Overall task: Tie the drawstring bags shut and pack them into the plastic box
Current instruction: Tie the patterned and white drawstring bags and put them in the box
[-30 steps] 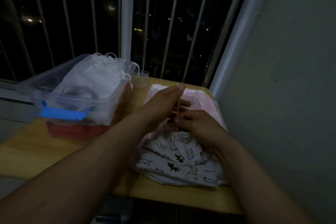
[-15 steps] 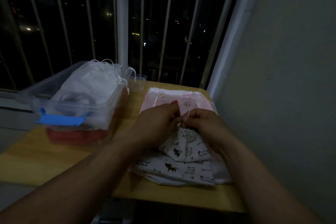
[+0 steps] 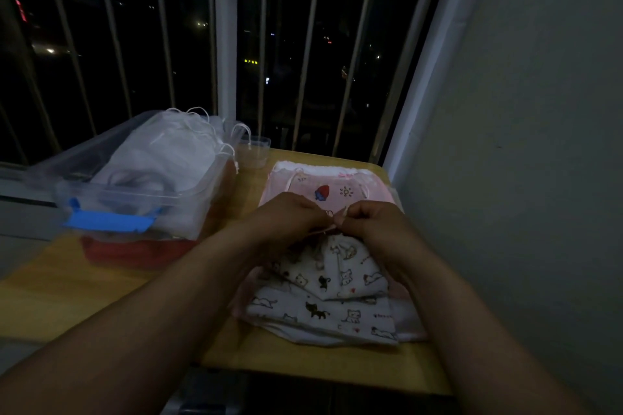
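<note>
A white drawstring bag with a cat print (image 3: pixel 340 271) lies gathered at its mouth on top of a stack of similar bags. My left hand (image 3: pixel 290 221) and my right hand (image 3: pixel 374 222) meet just above its mouth, each pinching an end of its pale drawstring (image 3: pixel 338 219). A pink printed bag (image 3: pixel 332 187) lies flat behind my hands. The clear plastic box (image 3: pixel 188 194) with a blue latch stands at the left, holding several white bags whose cords loop over its rim.
A small clear plastic cup (image 3: pixel 254 153) stands behind the box. The wooden table (image 3: pixel 67 293) ends close to a metal railing (image 3: pixel 303 54) at the back and a grey wall (image 3: pixel 522 145) at the right.
My left hand came down from its raised pull and both hands closed together at the bag's mouth. The bag's neck has drawn tighter.
</note>
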